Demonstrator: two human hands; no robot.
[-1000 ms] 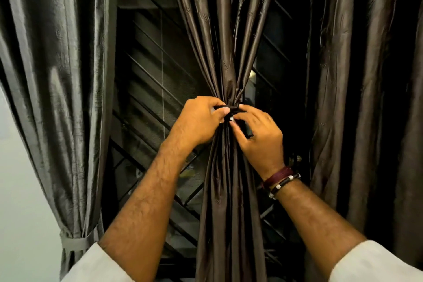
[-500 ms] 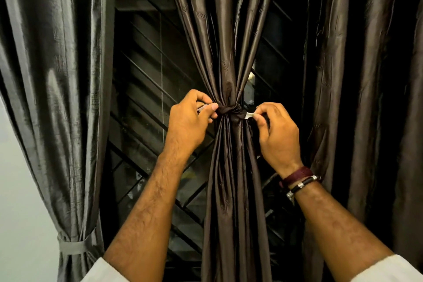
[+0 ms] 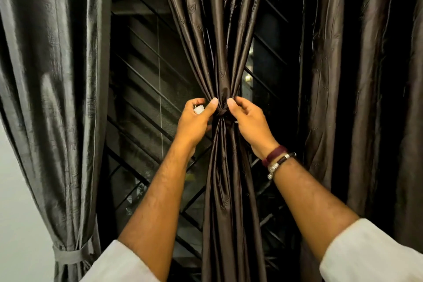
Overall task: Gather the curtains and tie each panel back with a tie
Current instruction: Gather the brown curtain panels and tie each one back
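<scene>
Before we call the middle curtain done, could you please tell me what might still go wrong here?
1. The knot is small and the middle curtain looks slick, so it may loosen once released.
2. The left hand holds a white tag; tugging it could undo the tie.
3. Only the thumbs of it and the right hand press the gather, so folds could slip out unevenly.

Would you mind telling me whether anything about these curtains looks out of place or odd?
Only one thing: a small white tag sits in the left hand beside the dark knotted tie on the gathered brown satin curtain panel. The grey left curtain is tied neatly low down.
</scene>
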